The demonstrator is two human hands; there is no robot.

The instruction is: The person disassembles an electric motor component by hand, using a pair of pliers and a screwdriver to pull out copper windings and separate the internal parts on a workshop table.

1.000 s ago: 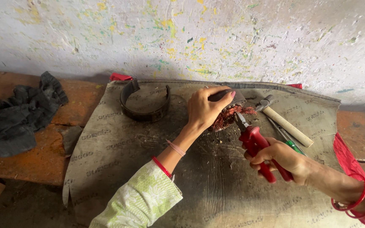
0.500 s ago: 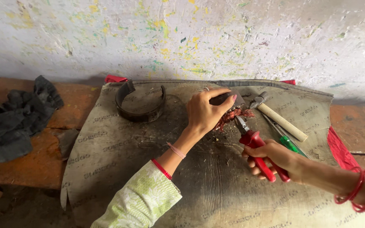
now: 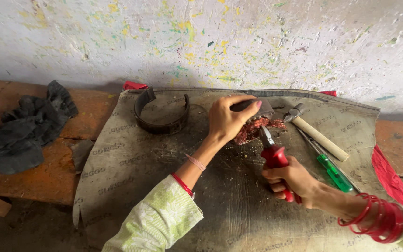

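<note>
Left hand: the left hand (image 3: pixel 227 119) lies palm down, fingers curled over a dark curved piece (image 3: pixel 257 106) and pressing it onto the mat.
Reddish lump: a rusty-red, crumbly mass (image 3: pixel 256 129) sits under that dark piece, just below the left fingertips; what it is, I cannot tell.
Right hand: the right hand (image 3: pixel 291 179) is wrapped tight round the handles of the red-handled pliers (image 3: pixel 273 156), red bangles stacked on its wrist.
Pliers: the nose points up at the reddish lump and touches its lower edge; whether the jaws bite anything is hidden.
Mat: a grey woven sack (image 3: pixel 131 163) is spread over the orange-brown floor, and all the work sits on it.
Nearby tools: a wooden-handled hammer (image 3: pixel 316 133) and a green-handled screwdriver (image 3: pixel 332 170) lie just right of the pliers.
Further left: a dark curved band (image 3: pixel 160 122) rests on the sack; a black rag (image 3: pixel 22 128) lies off it, well apart.
</note>
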